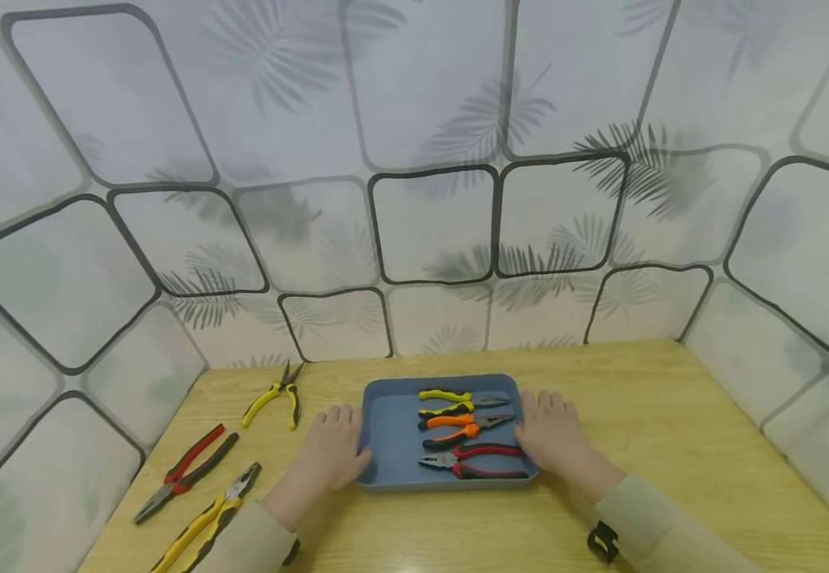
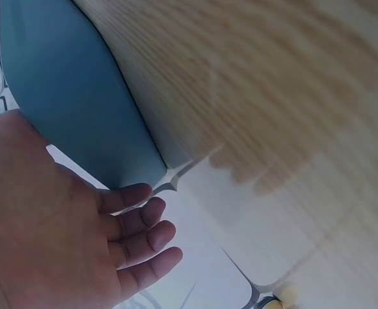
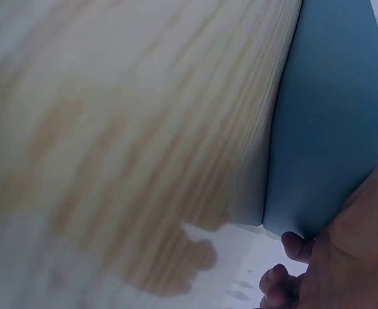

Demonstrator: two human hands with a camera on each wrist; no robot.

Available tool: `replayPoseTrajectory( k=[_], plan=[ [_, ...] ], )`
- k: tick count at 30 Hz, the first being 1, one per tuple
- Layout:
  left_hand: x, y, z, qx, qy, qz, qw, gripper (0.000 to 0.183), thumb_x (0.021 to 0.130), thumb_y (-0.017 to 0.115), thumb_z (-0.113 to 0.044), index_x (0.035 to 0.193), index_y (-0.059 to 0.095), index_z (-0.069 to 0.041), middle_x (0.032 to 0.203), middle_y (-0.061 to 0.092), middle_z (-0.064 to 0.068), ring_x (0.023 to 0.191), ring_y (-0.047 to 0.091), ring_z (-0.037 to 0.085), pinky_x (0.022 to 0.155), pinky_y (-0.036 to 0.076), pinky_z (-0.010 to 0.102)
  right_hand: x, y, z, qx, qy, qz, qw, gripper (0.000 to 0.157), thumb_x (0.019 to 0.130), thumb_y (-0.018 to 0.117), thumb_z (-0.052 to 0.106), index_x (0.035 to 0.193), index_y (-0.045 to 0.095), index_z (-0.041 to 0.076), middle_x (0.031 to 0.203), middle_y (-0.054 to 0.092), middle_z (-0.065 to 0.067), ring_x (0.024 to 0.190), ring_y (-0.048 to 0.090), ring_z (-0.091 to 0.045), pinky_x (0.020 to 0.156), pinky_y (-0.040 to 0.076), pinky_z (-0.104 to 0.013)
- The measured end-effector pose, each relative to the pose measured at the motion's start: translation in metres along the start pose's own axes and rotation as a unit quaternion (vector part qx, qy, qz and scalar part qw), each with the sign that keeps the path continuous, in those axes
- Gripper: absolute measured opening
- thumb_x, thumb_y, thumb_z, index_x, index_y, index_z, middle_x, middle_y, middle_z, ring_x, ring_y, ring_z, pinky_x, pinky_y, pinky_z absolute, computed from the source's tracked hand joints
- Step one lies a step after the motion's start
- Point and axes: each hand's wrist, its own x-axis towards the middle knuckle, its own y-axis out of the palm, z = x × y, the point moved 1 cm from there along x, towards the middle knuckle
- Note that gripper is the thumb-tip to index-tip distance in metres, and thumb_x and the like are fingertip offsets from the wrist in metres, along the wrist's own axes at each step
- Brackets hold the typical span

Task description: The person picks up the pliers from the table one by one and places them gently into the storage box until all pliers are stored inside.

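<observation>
A blue-grey rectangular tray (image 1: 389, 430) lies on the wooden table between my hands. My left hand (image 1: 332, 446) touches its left side; in the left wrist view the fingers (image 2: 137, 225) are loosely bent beside the tray's outer wall (image 2: 79, 96). Against the right side rests my right hand (image 1: 554, 434), its fingers (image 3: 282, 283) partly cut off in the right wrist view. Inside the tray, three pliers lie in a column: yellow-and-black pliers (image 1: 446, 403) at the back, orange-and-black pliers (image 1: 465, 430) in the middle, red-and-black pliers (image 1: 457, 460) in front, its jaws pointing left.
Left of the tray, yellow-handled long-nose pliers (image 1: 283, 391) lie near the wall. Closer in are red-and-black pliers (image 1: 180, 481) and large yellow-and-black pliers (image 1: 224, 505) beside my left sleeve. A patterned wall (image 1: 436, 318) borders the wooden table (image 1: 644, 446) at the back and both sides.
</observation>
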Motion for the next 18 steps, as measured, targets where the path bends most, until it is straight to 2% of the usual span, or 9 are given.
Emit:
replayPoseTrajectory(
  k=[5,11,15,18],
  plan=[
    [-0.001,0.001,0.004,-0.013,0.004,-0.023,0.9996,0.048,0.102,0.066,-0.037,0.126,0.058,0.004,0.112,0.063,0.020,0.111,0.062,0.038,0.099,0.052,0.054,0.000,0.000,0.001,-0.004,-0.002,-0.004,1.000,0.027,0.099,0.057,0.018,0.117,0.055,-0.003,0.097,0.055,-0.021,0.097,0.057,-0.041,0.084,0.048,-0.056],
    [-0.002,-0.005,0.011,-0.013,0.008,-0.052,0.9985,0.035,0.101,0.067,-0.036,0.109,0.059,-0.003,0.099,0.061,0.016,0.098,0.063,0.035,0.087,0.053,0.052,0.000,0.001,0.002,-0.001,0.007,0.001,1.000,0.030,0.100,0.056,0.020,0.120,0.055,-0.003,0.099,0.056,-0.022,0.100,0.057,-0.041,0.086,0.048,-0.057],
    [-0.003,-0.011,0.018,0.002,0.013,-0.056,0.9984,0.040,0.102,0.066,-0.039,0.115,0.060,-0.001,0.102,0.064,0.017,0.099,0.066,0.037,0.087,0.056,0.052,-0.001,0.001,0.001,-0.004,0.000,-0.003,1.000,0.028,0.100,0.057,0.019,0.117,0.054,-0.003,0.096,0.055,-0.021,0.095,0.056,-0.040,0.083,0.048,-0.056],
    [-0.002,-0.016,0.025,0.004,0.015,-0.048,0.9987,0.046,0.104,0.064,-0.038,0.125,0.061,0.002,0.112,0.066,0.021,0.109,0.066,0.041,0.096,0.056,0.054,-0.001,0.002,0.000,-0.010,-0.005,-0.010,1.000,0.026,0.100,0.058,0.019,0.115,0.054,-0.002,0.094,0.055,-0.021,0.093,0.057,-0.039,0.080,0.048,-0.055]
  ],
)
